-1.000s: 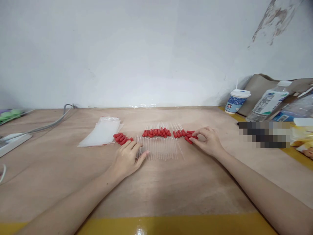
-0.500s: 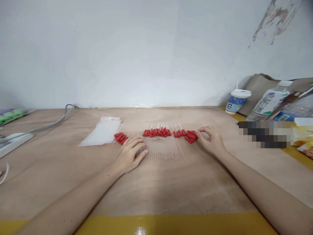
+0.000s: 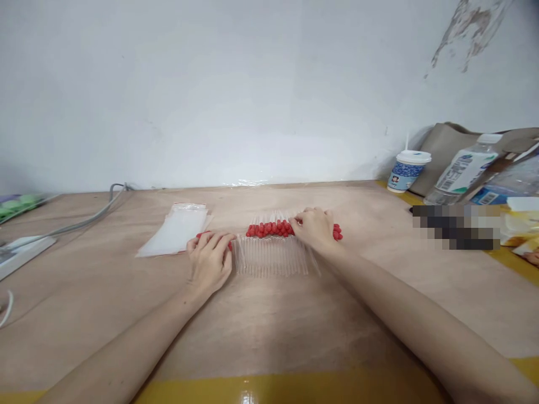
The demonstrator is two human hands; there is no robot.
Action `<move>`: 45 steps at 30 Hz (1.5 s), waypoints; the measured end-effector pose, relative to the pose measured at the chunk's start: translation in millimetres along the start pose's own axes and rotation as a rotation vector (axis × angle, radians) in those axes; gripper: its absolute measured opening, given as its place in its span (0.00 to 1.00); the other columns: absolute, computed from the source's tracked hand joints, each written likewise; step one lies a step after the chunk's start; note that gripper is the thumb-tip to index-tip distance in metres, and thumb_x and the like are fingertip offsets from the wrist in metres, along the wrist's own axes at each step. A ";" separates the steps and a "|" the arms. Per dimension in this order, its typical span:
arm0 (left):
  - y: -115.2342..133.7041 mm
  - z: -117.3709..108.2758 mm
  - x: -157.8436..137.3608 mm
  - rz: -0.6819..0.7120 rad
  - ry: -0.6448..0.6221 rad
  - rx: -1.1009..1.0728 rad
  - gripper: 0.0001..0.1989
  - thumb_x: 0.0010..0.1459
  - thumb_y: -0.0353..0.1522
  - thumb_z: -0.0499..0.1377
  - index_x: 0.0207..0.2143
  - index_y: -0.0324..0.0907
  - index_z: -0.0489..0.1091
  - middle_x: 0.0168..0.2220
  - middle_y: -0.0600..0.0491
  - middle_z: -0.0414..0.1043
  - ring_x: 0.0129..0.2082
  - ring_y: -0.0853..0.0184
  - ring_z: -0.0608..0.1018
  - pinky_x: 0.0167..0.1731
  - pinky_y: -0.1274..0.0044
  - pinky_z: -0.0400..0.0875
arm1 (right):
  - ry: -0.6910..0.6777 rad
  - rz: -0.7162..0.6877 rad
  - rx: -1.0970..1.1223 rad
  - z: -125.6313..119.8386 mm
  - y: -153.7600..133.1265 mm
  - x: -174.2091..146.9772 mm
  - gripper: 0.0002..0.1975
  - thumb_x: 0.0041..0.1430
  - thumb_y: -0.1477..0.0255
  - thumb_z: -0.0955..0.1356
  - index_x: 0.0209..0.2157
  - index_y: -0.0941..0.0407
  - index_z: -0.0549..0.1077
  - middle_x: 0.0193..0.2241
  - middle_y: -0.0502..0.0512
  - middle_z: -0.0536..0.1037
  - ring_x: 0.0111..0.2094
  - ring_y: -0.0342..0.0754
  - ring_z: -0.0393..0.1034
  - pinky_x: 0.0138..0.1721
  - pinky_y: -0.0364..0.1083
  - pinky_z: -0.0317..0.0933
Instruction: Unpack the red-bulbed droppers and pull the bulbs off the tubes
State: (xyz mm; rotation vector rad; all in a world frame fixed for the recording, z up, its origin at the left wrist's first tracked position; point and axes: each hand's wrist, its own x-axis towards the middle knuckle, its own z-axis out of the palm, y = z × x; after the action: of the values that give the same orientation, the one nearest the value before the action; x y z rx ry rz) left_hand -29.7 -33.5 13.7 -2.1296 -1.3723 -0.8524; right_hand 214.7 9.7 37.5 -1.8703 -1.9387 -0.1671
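Note:
A row of clear thin tubes (image 3: 272, 258) lies side by side on the table, with red rubber bulbs (image 3: 269, 228) along its far ends and more clear tubes beyond them. My left hand (image 3: 210, 261) is at the left of the row, fingers curled over other red bulbs (image 3: 230, 246), one showing between thumb and forefinger. At the row's right end, my right hand (image 3: 314, 229) is bent down with its fingertips closed at a red bulb. A few red bulbs (image 3: 337, 232) show just past its right side. Both hands partly hide what lies under them.
Clear plastic bags (image 3: 174, 230) lie left of the row. A power strip (image 3: 25, 255) with a grey cable is at far left. To the right stand a lidded cup (image 3: 408, 171), a plastic bottle (image 3: 465, 171) and a grey bag (image 3: 438, 148).
My right hand has moved left from the side bulbs to the row's right end. My left hand has shifted left off the tubes onto the left bulbs.

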 end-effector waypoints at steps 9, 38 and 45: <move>7.0 -3.6 1.1 0.127 -0.077 0.014 0.12 0.57 0.37 0.52 0.41 0.45 0.71 0.47 0.50 0.70 0.48 0.55 0.69 0.50 0.55 0.44 | -0.115 0.163 -0.002 9.1 -20.2 22.0 0.14 0.51 0.67 0.61 0.27 0.58 0.76 0.27 0.60 0.76 0.34 0.53 0.68 0.38 0.51 0.49; 55.0 5.4 2.7 0.576 0.127 -0.177 0.09 0.56 0.28 0.56 0.41 0.38 0.69 0.42 0.49 0.73 0.45 0.62 0.73 0.49 0.67 0.66 | 0.424 -0.749 0.226 -2.5 30.6 -80.4 0.07 0.57 0.73 0.64 0.29 0.56 0.72 0.23 0.50 0.72 0.28 0.43 0.60 0.35 0.46 0.47; 58.3 8.8 -0.1 0.569 0.129 -0.194 0.05 0.57 0.27 0.55 0.35 0.35 0.69 0.36 0.49 0.75 0.40 0.64 0.76 0.46 0.70 0.71 | 0.306 -0.761 0.235 -0.9 23.4 -78.2 0.12 0.55 0.65 0.66 0.39 0.57 0.71 0.34 0.55 0.74 0.36 0.47 0.64 0.39 0.49 0.51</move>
State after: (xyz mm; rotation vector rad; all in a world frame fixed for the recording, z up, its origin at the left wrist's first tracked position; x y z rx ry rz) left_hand 25.9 -50.6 4.6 -2.3793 -0.5793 -0.8845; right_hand 236.9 -60.8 2.9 -0.8322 -2.2233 -0.4038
